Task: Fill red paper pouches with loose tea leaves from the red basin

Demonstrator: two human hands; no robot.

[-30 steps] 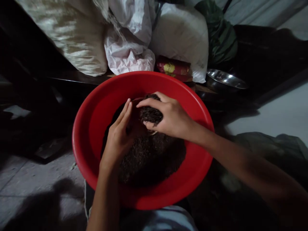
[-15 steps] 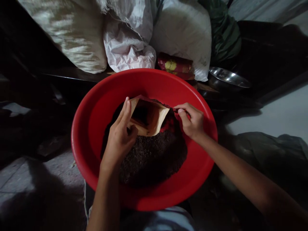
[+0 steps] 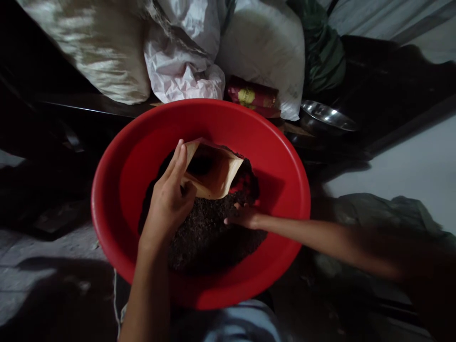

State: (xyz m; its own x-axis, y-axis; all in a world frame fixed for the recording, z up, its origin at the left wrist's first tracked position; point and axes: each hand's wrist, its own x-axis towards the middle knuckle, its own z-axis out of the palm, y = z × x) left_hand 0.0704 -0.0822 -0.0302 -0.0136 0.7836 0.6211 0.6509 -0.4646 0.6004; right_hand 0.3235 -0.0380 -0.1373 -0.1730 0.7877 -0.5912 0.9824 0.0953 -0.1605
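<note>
A wide red plastic basin point(image 3: 285, 256) holds a heap of dark, crumbly loose material point(image 3: 203, 237) that looks like dry tea leaves. My left hand point(image 3: 169, 190) grips the left edge of a paper pouch point(image 3: 228, 173), thumb on the near side and fingers pointing up. The pouch is tan inside, its mouth gapes upward, and its lower part is out of sight. At the right of the heap, my right hand point(image 3: 245, 216) reaches in with fingers apart among the dark bits. Whether any lie in its palm is hard to see.
Behind the basin sit white sacks point(image 3: 185, 71), a dark red printed packet point(image 3: 252, 95) and a green sack point(image 3: 320, 61). A metal bowl point(image 3: 329, 115) stands at the back right. A greenish bundle point(image 3: 384, 216) lies to the right.
My right hand has left the pouch's right corner, moved down and left to the heap, and opened its pinch. My left hand keeps its hold on the pouch. The view has shifted slightly.
</note>
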